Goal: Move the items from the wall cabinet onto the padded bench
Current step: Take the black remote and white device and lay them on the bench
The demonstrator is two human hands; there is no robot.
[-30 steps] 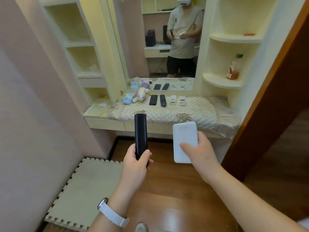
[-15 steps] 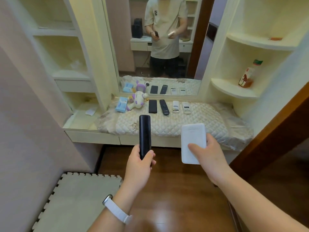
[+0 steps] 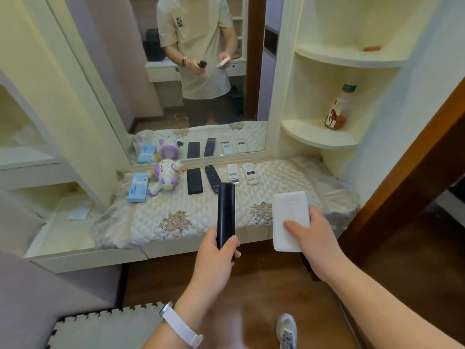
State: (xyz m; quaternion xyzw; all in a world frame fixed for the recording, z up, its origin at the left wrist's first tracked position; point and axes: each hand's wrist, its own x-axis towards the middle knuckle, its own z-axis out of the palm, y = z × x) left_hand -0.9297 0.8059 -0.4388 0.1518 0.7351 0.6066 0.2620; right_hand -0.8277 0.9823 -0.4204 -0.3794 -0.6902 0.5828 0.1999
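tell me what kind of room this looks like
Probably a bedroom or dressing nook in a home: a tall wall mirror is built in between cream open shelves, above a low padded bench with a quilted cover, on wood flooring.

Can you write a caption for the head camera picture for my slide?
Left hand holds black remote, right hand white power bank, above padded bench.

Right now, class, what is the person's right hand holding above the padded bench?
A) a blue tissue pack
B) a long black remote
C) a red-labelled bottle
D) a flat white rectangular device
D: the right hand grips a flat white rectangular device, while the long black remote is in the left hand, the blue pack lies on the padded bench, and the bottle stands on a corner shelf.
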